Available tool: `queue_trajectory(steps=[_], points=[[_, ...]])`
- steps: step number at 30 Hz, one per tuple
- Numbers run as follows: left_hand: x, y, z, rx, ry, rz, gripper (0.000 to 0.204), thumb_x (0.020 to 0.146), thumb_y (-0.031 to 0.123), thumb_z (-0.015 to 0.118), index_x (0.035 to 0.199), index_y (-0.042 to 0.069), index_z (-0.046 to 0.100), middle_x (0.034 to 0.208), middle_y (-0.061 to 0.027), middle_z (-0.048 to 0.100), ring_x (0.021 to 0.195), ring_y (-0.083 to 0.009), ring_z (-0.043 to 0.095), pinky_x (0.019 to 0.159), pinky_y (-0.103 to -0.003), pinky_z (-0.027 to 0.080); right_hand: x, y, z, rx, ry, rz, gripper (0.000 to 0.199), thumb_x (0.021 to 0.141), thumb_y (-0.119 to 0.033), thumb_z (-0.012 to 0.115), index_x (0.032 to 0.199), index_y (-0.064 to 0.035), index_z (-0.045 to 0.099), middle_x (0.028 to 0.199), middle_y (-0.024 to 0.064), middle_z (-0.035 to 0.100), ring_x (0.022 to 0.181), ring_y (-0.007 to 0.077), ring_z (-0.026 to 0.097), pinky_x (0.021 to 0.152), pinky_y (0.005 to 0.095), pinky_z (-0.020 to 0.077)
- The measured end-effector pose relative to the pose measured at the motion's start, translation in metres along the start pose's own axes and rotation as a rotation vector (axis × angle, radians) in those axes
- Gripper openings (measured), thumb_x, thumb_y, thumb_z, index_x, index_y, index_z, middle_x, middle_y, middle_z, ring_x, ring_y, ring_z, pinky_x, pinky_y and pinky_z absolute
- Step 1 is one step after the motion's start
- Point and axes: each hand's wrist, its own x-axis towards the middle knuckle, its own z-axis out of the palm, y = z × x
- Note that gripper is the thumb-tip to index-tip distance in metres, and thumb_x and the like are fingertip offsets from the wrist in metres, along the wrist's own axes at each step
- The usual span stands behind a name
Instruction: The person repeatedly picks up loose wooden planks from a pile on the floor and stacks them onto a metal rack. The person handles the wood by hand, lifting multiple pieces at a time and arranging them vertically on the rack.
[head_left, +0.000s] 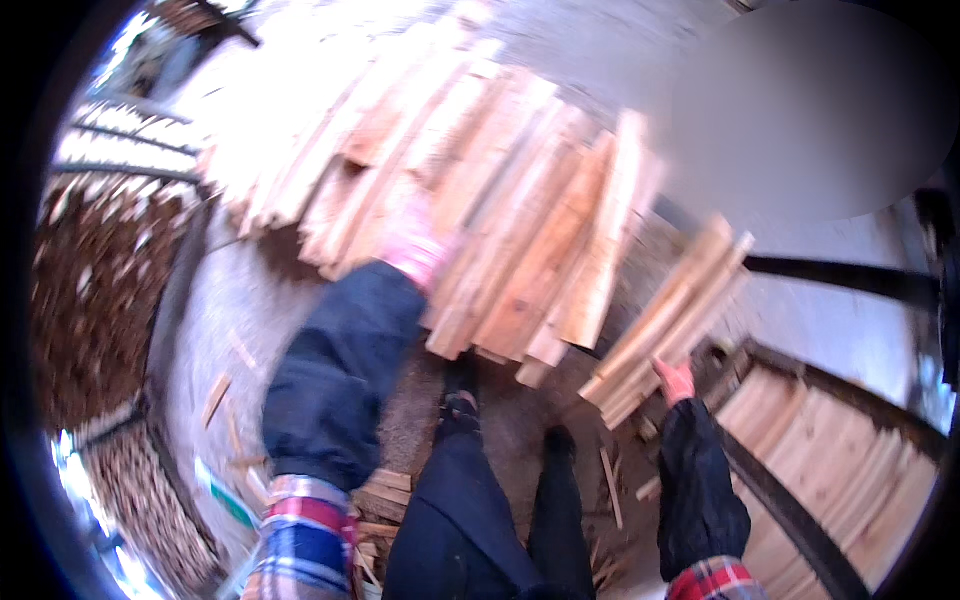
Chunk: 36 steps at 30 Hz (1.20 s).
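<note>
A wide row of pale wooden planks (545, 245) lies side by side in front of me, slanting away to the upper right. My left hand (415, 250) reaches over the near part of this row and rests on or just above the planks. Motion blurs its fingers, so their grip is unclear. To the right of the row, my right hand (675, 380) grips a few narrow wooden strips (662, 322) near their lower ends. These strips are tilted and apart from the row. The far left planks fade into glare.
A dark-framed rack (765, 355) at the lower right holds more boards (830, 440). A dark bar (850, 278) juts in from the right. On the left stand a large brown stack (105, 300) and a smaller stack (155, 490). Wood scraps (215, 400) litter the floor.
</note>
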Motion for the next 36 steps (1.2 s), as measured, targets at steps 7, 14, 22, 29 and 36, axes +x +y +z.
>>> queue_trajectory(steps=[7, 14, 22, 29, 36], points=[[0.170, -0.194, -0.068, 0.620, 0.072, -0.092, 0.095, 0.082, 0.051, 0.066, 0.146, -0.007, 0.026, 0.148, -0.0275, 0.034, 0.140, -0.0375, 0.031, 0.116, -0.039, 0.025, -0.017, -0.022, 0.027, 0.088, 0.218, 0.081, 0.092, 0.080, -0.037, 0.074, 0.145, 0.0080, 0.027, 0.136, 0.0236, 0.049, 0.123, 0.0320, 0.051, 0.102, 0.0387, 0.0400], [0.203, -0.251, -0.080, 0.437, 0.096, -0.039, 0.063, 0.077, 0.025, 0.072, 0.131, 0.000, 0.050, 0.122, -0.0253, 0.059, 0.113, -0.0378, 0.057, 0.097, -0.043, 0.043, -0.014, -0.055, 0.018, 0.052, 0.215, 0.285, 0.088, 0.082, -0.040, 0.073, 0.141, 0.0108, 0.033, 0.133, 0.0242, 0.052, 0.123, 0.0310, 0.051, 0.102, 0.0382, 0.0401], [0.008, -0.118, -0.083, 0.478, 0.040, -0.054, 0.051, 0.086, 0.019, 0.064, 0.132, 0.002, 0.050, 0.115, -0.0201, 0.059, 0.114, -0.0343, 0.056, 0.100, -0.040, 0.043, 0.007, -0.033, 0.002, 0.308, 0.123, 0.150, 0.082, 0.084, -0.040, 0.072, 0.142, 0.0047, 0.035, 0.131, 0.0185, 0.054, 0.120, 0.0285, 0.052, 0.101, 0.0376, 0.0411], [-0.160, 0.136, 0.145, -0.300, -0.751, -0.073, 0.074, 0.079, 0.028, 0.075, 0.139, -0.001, 0.041, 0.139, -0.0252, 0.044, 0.130, -0.0382, 0.043, 0.109, -0.040, 0.035, 0.043, -0.007, -0.003, 0.640, 0.135, 0.212, 0.061, 0.087, -0.032, 0.072, 0.129, 0.0055, 0.049, 0.117, 0.0182, 0.062, 0.103, 0.0280, 0.062, 0.091, 0.0403, 0.0500], [-0.125, 0.203, 0.294, -0.141, -0.702, -0.363, 0.094, 0.071, 0.039, 0.079, 0.139, -0.006, 0.032, 0.133, -0.0293, 0.044, 0.122, -0.0431, 0.047, 0.104, -0.044, 0.040, 0.049, -0.015, -0.022, 0.543, 0.006, 0.103, 0.056, 0.087, -0.022, 0.068, 0.131, 0.0059, 0.047, 0.117, 0.0168, 0.061, 0.103, 0.0285, 0.061, 0.094, 0.0396, 0.0470]])
